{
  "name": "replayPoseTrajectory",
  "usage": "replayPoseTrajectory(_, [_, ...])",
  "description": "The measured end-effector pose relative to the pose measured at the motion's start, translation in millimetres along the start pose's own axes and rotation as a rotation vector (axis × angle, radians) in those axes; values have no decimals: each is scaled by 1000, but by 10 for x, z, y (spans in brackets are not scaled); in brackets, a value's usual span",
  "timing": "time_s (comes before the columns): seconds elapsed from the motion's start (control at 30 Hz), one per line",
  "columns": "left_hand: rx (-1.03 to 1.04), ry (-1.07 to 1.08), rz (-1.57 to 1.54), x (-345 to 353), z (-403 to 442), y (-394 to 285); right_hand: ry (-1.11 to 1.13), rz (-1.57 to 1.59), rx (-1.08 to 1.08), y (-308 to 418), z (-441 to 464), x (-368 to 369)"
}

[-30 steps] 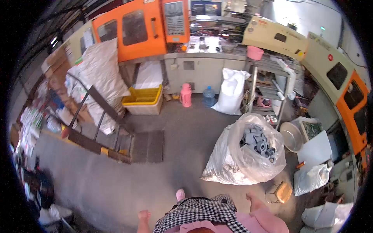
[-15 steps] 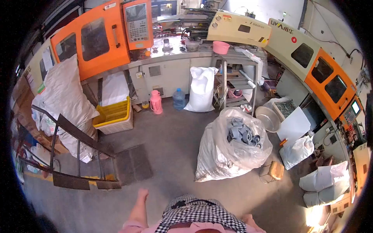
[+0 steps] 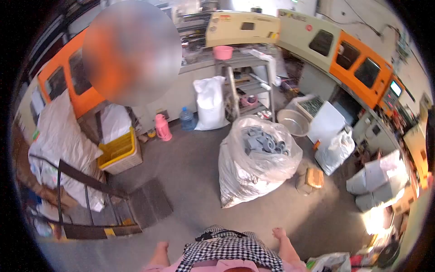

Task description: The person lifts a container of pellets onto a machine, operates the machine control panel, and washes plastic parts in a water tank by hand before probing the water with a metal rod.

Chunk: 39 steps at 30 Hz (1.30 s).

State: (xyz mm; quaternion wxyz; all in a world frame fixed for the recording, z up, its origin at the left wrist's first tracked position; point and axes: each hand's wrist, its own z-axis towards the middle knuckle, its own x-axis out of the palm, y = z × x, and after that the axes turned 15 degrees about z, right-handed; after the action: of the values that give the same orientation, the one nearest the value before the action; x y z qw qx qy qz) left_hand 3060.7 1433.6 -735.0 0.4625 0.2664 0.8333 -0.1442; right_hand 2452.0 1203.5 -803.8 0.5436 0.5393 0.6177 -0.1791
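Note:
My left hand (image 3: 162, 246) hangs low at my left side over the floor, touching no object; its fingers are too small and turned to make out. Out in front of my body, my right hand (image 3: 278, 233) is held low with loosely parted fingers and nothing visible in it. Between them is my black-and-white checked apron (image 3: 231, 248). Ahead, nearest the right hand but apart from it, a large translucent sack (image 3: 253, 177) stands open on the floor. Grey plastic parts (image 3: 265, 140) fill its top.
A wooden-topped stool (image 3: 314, 178) stands right of the sack. Left are a black metal railing (image 3: 90, 177) and a yellow crate (image 3: 118, 152). Behind stand a pink flask (image 3: 163, 128), water jug (image 3: 187, 119), white sack (image 3: 210, 104) and metal rack (image 3: 249, 84). A blurred disc hides part of the upper left.
The view has turned to the right, so the surroundings sit further left. My right hand has come forward into fuller view, and my left hand has dropped back lower.

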Motion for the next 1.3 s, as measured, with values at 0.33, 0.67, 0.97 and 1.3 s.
replayPoseTrajectory(0.33, [361,-28,375,116,-55,-506,308,37,392,81,-1144,185])
replayPoseTrajectory(0.67, [784,-18,837,-61,82,-1437,221,532,869,80,-2057,916])
replayPoseTrajectory(0.97, [1176,-201,1364,-445,619,-2898,-240,852,1303,986,-2621,936])
replayPoseTrajectory(1.3, [1375,-218,1490,-107,1070,-4034,-634,1290,1788,1992,-2699,1346])
